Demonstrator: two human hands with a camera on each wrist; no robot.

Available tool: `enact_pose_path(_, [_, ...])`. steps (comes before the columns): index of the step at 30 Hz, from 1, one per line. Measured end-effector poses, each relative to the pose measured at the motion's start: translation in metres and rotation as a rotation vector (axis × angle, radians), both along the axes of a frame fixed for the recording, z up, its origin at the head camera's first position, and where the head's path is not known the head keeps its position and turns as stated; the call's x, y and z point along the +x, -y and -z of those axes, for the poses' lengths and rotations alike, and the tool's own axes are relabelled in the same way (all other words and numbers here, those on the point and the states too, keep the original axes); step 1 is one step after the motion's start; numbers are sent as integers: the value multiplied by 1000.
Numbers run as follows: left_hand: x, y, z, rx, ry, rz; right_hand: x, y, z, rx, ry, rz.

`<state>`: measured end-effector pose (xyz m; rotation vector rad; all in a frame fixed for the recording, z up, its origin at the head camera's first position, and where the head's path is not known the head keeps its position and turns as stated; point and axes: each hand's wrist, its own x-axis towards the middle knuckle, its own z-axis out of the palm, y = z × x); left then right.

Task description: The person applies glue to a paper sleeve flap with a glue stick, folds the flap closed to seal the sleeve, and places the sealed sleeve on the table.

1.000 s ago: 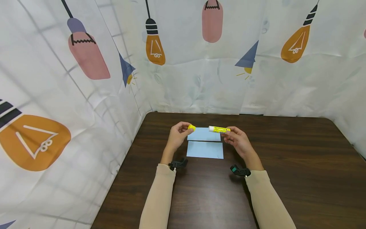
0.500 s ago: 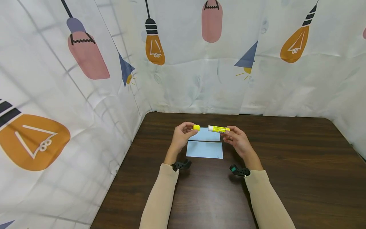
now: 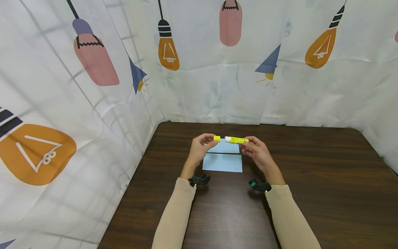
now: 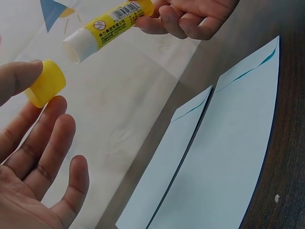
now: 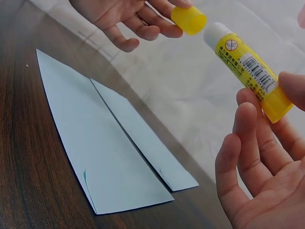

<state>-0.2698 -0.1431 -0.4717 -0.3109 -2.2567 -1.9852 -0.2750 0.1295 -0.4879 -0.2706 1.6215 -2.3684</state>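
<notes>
My left hand (image 3: pixel 199 148) pinches a yellow glue stick cap (image 4: pixel 46 83) between thumb and fingers. In my right hand (image 3: pixel 258 152), thumb and fingers grip the lower end of a yellow glue stick (image 5: pixel 248 67), its white end pointing left toward the cap. A small gap separates cap and stick, both held above the table. Beneath them lie two light blue sheets of paper, the near sheet (image 3: pixel 222 162) and the far sheet (image 3: pixel 227 148), with a narrow gap between. Thin teal marks show at the sheets' ends in the wrist views. Part of the far sheet is hidden by the hands.
The dark wooden table (image 3: pixel 311 173) extends widely to the right and toward the front. Behind it and on the left hangs a white cloth (image 3: pixel 199 93) printed with lamps and bulbs. A black band (image 3: pixel 199 180) circles each wrist.
My left hand has moved right with the cap, turning it toward the glue stick and narrowing the gap. The right hand has shifted very slightly left. Both papers lie where they were.
</notes>
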Motion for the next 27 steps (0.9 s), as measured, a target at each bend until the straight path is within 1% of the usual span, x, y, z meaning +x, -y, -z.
enact_pose_path(7, [0, -4, 0, -8, 16, -6, 1, 2, -2, 37, 7, 13])
enact_pose_path(12, [1, -7, -3, -22, 30, 1, 1, 3, -2, 38, 12, 13])
enact_pose_path(14, [3, -8, -7, -27, 29, 6, 1, 4, -3, 29, 9, 7])
enact_pose_path(17, [9, -10, -15, -26, 18, 12, 1, 4, -3, 15, 5, 0])
enact_pose_path(20, [16, -14, -22, -28, 3, 1, 1, 4, -2, 9, 3, -2])
enact_pose_path(24, [18, -17, -23, -40, 0, -30, 0, 5, -1, 19, 7, -2])
enact_pose_path(27, [18, -18, -23, -46, 7, -37, -1, 6, 0, 21, 11, -2])
